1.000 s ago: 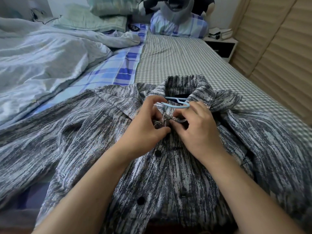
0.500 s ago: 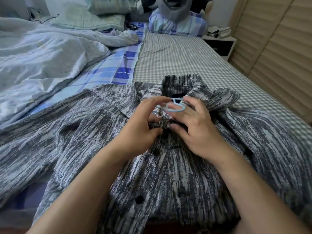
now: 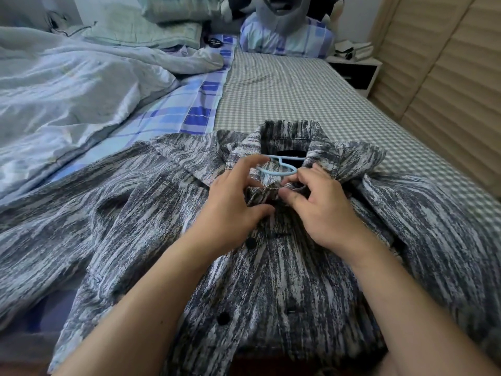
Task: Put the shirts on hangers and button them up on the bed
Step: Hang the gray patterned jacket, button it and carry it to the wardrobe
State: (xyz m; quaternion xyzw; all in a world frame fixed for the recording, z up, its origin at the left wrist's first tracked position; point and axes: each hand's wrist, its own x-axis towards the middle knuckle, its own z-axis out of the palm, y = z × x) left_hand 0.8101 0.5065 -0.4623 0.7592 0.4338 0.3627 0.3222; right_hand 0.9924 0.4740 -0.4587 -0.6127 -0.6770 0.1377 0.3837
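1. Head view, nearest the camera: the hem end of the shirt, a grey-and-white streaked button-up, lies front-up across the near edge of the bed. Two dark buttons on its left placket edge sit unfastened, the nearer one beside the left forearm and the other just below the left hand.

2. A little farther, both hands meet at the top of the placket. The left hand curls its fingers and presses its thumb toward the fabric edge; the right hand pinches a bunched fold of cloth between thumb and forefinger. Whether a button lies inside that pinch is hidden.

3. Just beyond the fingers, the pale blue hook of the hanger pokes out of the collar opening, so the shirt appears already hung.

4. Judged step: fastening the topmost button. The next move likely calls for lining the buttonhole over the button and pushing it through, then working down to the two open buttons nearer the camera.

5. Farther off, a rumpled duvet lies far left and pillows at the head of the bed.
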